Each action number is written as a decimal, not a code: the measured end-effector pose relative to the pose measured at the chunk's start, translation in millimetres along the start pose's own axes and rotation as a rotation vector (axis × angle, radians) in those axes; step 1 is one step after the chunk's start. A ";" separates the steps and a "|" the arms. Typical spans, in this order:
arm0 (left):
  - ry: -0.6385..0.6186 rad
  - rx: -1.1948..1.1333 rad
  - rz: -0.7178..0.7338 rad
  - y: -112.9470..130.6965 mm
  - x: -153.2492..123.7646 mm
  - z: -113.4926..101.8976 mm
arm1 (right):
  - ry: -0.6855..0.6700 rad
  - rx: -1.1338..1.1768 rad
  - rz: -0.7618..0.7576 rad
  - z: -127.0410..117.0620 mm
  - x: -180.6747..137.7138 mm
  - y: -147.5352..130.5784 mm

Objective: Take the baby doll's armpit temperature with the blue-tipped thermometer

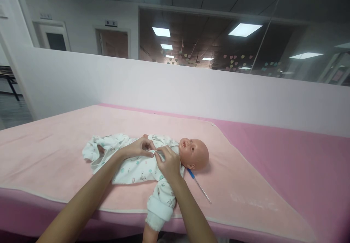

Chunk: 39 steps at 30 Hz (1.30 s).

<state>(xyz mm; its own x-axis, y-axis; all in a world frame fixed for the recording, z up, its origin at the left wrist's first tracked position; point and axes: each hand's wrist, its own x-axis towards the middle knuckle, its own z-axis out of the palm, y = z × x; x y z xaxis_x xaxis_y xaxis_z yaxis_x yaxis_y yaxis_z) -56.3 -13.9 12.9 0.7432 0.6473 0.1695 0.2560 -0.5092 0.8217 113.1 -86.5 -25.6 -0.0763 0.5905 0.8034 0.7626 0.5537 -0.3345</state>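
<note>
A baby doll point(197, 155) lies on its back across the pink blanket, its head to the right. It wears a white onesie point(131, 168) with small printed animals and dots. Over the doll's chest, my left hand point(140, 147) pinches the front of the onesie with thumb and fingers. My right hand point(168, 161) meets it from the right, its fingertips also closed on the cloth near a small fastening that I cannot make out. One doll arm in its sleeve point(161, 203) hangs toward the near edge. Beside the head lies a thin stick with a blue end point(201, 187), probably a thermometer.
The pink blanket point(246, 195) covers the table, with a darker pink cover point(300, 155) showing at the right. A white partition point(191, 88) rises behind the table. Beyond it are doors and a large window with heart stickers.
</note>
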 end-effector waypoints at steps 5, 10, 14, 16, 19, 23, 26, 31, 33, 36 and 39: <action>-0.002 -0.003 -0.014 2.8 -1.4 0.1 | 0.001 0.004 0.002 0.5 -0.2 0.6; -0.015 -0.010 0.007 7.0 -1.9 1.0 | 0.008 0.008 0.004 0.6 0.1 0.1; -0.037 -0.049 0.022 7.1 -1.1 1.6 | 0.020 0.013 -0.001 -0.2 0.6 -1.3; -0.044 -0.057 0.022 6.0 -0.8 1.6 | 0.028 0.017 0.000 -1.0 0.9 -2.4; -0.061 -0.075 0.032 4.6 -0.4 1.0 | 0.047 0.021 0.001 -2.2 1.4 -3.8; -0.076 -0.141 0.041 2.2 0.3 0.5 | 0.122 0.022 0.049 -2.9 1.8 -3.8; -0.070 -0.150 0.033 -0.3 0.8 0.8 | 0.210 0.002 0.106 -2.6 1.8 -2.5; -0.071 -0.124 0.023 0.4 0.6 0.7 | 0.235 -0.023 0.123 -1.0 2.0 -0.6; -0.072 -0.102 0.023 2.5 0.2 0.1 | 0.236 -0.027 0.129 -0.3 2.1 -0.2; -0.062 -0.071 0.016 4.9 -0.4 -0.8 | 0.231 -0.031 0.132 0.2 2.0 0.2; -0.056 -0.066 0.005 4.5 -0.8 -1.2 | 0.225 -0.038 0.135 0.3 1.6 0.5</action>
<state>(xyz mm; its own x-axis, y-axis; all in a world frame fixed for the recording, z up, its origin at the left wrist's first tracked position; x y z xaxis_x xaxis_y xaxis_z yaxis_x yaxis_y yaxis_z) -56.5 -16.0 17.1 0.7784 0.6110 0.1439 0.2129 -0.4726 0.8552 113.1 -85.1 -24.6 0.1696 0.5100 0.8433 0.7799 0.4537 -0.4313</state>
